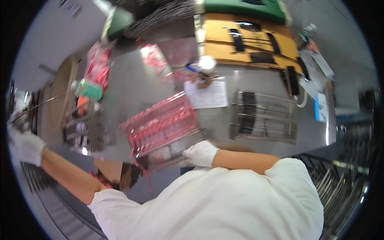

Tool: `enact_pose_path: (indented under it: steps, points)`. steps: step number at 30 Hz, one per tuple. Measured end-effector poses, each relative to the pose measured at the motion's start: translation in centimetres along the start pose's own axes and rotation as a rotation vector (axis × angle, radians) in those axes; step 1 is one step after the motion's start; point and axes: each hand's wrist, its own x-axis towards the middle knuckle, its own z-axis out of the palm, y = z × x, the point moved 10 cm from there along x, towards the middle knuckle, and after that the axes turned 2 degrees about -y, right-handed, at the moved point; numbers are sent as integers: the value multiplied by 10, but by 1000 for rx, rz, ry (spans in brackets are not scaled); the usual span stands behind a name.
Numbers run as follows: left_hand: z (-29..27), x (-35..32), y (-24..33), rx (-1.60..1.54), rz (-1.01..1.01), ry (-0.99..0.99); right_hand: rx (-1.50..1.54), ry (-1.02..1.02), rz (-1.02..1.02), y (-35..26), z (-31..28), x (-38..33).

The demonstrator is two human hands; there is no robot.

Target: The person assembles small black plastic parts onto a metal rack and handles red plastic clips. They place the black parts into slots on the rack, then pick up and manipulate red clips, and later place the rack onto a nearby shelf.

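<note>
At the table's near edge, my right hand (201,153), in a white glove, has its fingers closed on the near rail of a metal wire rack (166,154). Rows of pink-red strands (164,128) cover most of this rack, and a loose strand hangs off its near left corner. My left hand (27,147), also gloved in white, reaches far out to the left, away from the table. Motion smears its fingers, so their hold does not show. Close above it runs a thin dark rod (44,102); whether the hand touches it is unclear.
Another metal rack (266,116) with a dark strip lies to the right. Behind the strands are a printed sheet (208,94) and yellow cardboard (224,34) with black tape. A green-labelled bottle (90,90) and pink-red bundles (97,66) stand left. Racks (340,180) fill the lower right.
</note>
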Motion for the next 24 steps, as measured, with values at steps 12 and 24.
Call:
enact_pose_path:
  steps: [12, 24]
  points:
    - [-146, -337, -137, 200, -976, 71, -97, 166, -418, -83, -99, 6]
    - [-133, -510, -213, -256, -1422, 359, -539, -47, -766, -122, -57, 168]
